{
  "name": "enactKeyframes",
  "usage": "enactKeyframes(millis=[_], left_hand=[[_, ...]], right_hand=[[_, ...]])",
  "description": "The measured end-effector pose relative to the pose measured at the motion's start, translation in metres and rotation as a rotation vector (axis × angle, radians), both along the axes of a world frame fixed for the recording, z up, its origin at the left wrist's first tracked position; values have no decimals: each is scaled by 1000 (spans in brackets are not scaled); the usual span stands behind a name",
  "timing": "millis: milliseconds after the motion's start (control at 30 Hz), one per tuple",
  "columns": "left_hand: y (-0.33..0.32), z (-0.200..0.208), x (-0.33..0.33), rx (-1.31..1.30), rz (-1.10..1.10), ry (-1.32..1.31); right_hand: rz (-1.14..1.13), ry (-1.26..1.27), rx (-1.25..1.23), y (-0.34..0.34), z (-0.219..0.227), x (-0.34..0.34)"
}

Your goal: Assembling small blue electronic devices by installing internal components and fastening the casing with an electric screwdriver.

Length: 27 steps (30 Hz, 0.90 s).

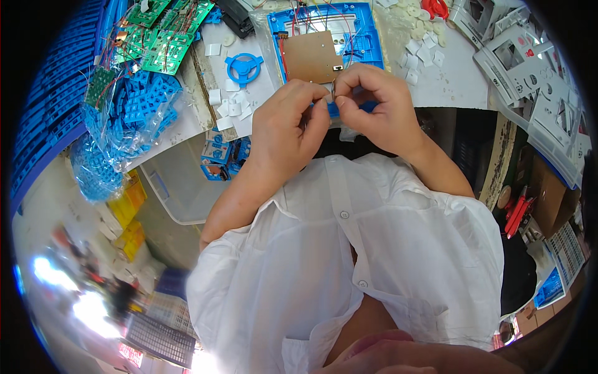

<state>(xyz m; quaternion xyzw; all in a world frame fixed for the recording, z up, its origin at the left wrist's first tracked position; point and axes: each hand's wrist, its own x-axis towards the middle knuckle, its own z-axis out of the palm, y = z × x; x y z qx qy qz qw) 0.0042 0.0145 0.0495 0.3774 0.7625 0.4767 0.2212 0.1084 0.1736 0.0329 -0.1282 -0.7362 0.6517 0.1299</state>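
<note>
Both my hands meet over the near edge of a blue plastic housing (375,38). In it lies a brown circuit board (309,56) among red and dark wires. My left hand (288,118) is closed in a pinch, thumb against forefinger; what it grips is too small to make out. The fingers of my right hand (385,107) are also pinched together. A thin shiny sliver (333,90) shows at its fingertips, its kind unclear. Left of the housing lies a blue three-spoked ring (243,70), with several small white square pieces (233,107) near my left hand.
Green circuit boards (168,51) and bagged blue plastic parts (144,103) crowd the left side. At right, white printed panels (514,68) are piled over a clear bin. More white pieces (425,53) lie beyond my right hand. Red-handled pliers (518,215) sit lower right.
</note>
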Motion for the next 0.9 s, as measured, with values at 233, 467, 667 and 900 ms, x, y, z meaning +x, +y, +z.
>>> enactKeyframes(millis=[233,467,667,900], left_hand=[[2,-11,2,48,111,-177],[-9,-5,2,138,159,-422],[-9,3,-11,63,-15,-204],[-8,1,-15,-4,-50,-64]], right_hand=[[70,45,210,0,-1,-3],[5,59,270,0,2,-6],[103,-46,111,2,3,-5],[170,-79,151,8,12,-8]])
